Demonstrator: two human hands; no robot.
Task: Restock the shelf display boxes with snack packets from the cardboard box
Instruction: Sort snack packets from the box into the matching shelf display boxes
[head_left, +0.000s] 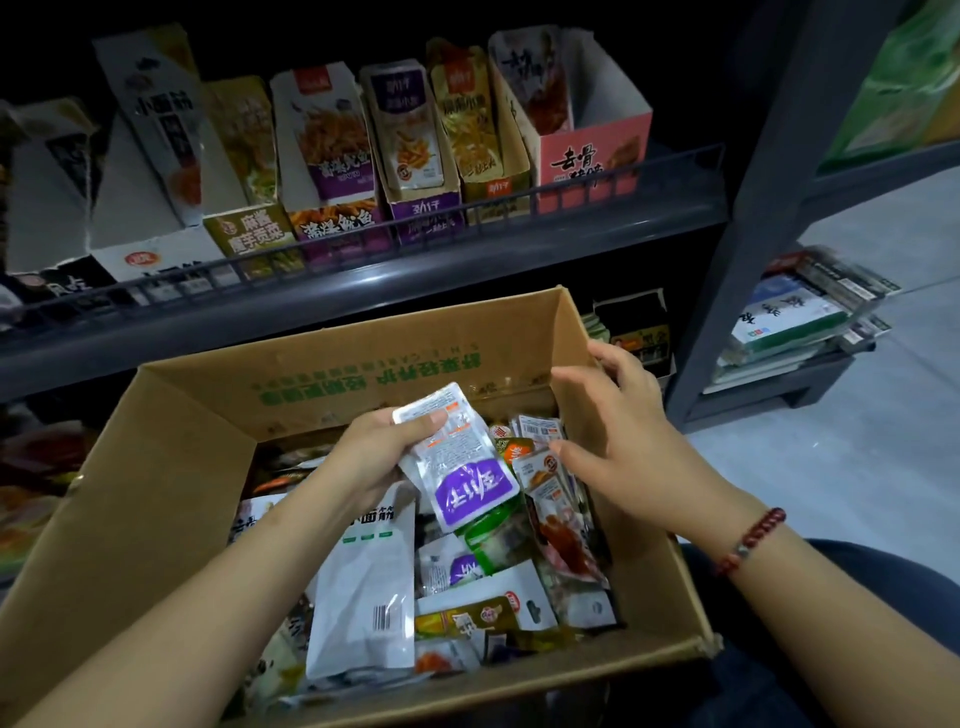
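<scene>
An open cardboard box (156, 467) sits in front of me, filled with several mixed snack packets. My left hand (384, 447) grips a white and purple snack packet (462, 462) above the box's contents, thumb on its top edge. My right hand (618, 431) hovers just right of that packet with fingers spread and relaxed, over the box's right wall, holding nothing. On the shelf above stand several display boxes; a purple display box (421, 208) holds matching white and purple packets, and a pink display box (592, 150) at the right end is nearly empty.
A dark metal shelf rail (363, 244) runs across in front of the display boxes. A dark shelf upright (748, 208) stands at the right, with stacked packaged goods (800, 317) beyond it. A large white packet (363, 587) lies in the box's middle.
</scene>
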